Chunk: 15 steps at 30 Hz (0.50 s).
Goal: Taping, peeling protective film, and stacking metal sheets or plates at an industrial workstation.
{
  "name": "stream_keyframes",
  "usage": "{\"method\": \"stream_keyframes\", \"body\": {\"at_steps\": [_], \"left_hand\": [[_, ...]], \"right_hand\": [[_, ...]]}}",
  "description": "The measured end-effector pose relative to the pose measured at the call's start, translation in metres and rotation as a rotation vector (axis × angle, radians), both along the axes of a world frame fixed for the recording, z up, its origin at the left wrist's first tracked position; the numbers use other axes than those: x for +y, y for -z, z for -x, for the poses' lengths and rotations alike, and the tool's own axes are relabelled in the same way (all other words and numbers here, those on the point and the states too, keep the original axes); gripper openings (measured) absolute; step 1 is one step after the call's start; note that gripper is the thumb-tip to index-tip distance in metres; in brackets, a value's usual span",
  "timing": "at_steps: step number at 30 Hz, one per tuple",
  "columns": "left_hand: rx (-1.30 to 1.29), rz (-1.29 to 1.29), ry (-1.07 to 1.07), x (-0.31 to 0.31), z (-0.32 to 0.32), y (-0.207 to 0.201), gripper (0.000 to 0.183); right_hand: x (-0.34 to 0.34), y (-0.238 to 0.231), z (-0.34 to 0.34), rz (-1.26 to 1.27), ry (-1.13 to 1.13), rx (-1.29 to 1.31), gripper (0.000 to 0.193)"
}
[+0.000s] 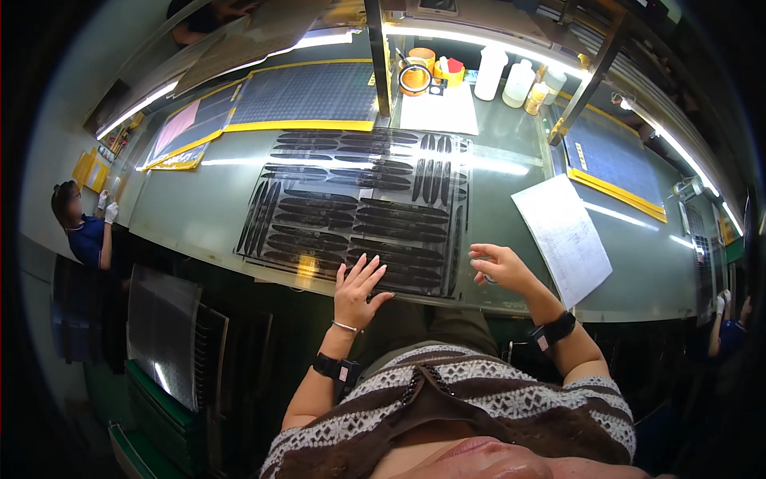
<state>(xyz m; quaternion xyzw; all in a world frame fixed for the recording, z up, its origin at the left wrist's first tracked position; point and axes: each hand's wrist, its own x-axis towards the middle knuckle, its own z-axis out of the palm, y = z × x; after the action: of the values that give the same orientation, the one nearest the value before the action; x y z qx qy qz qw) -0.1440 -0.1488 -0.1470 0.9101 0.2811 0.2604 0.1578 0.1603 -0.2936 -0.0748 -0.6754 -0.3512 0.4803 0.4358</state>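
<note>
A clear sheet (351, 192) printed with several long, dark, leaf-like shapes lies on the glass-topped table in front of me. My left hand (359, 291) rests at its near edge, fingers stretched and spread, palm down, holding nothing. Just right of the sheet's near right corner is my right hand (503, 268). Its fingers are loosely bent and apart, with nothing visible in them; whether it touches the tabletop I cannot tell. To the right of that hand lies a white paper sheet (562, 235) covered in faint print.
Dark mats with yellow borders (307, 92) lie at the back left, another mat (610, 160) at the back right. Tape rolls (415, 78) and white bottles (490, 73) stand behind. An upright post (377, 60) rises there. A rack of panels (163, 343) stands lower left; a gloved co-worker (88, 227) is far left.
</note>
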Motion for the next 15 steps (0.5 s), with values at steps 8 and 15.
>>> {"method": "stream_keyframes", "body": {"at_steps": [8, 15], "left_hand": [[0.008, -0.039, -0.018, -0.001, -0.001, 0.001, 0.055], [-0.008, -0.004, -0.023, -0.007, -0.007, -0.008, 0.056]], "right_hand": [[0.047, -0.043, -0.052, -0.145, -0.191, -0.966, 0.019], [0.217, -0.009, -0.152, -0.391, -0.244, -1.403, 0.025]]}}
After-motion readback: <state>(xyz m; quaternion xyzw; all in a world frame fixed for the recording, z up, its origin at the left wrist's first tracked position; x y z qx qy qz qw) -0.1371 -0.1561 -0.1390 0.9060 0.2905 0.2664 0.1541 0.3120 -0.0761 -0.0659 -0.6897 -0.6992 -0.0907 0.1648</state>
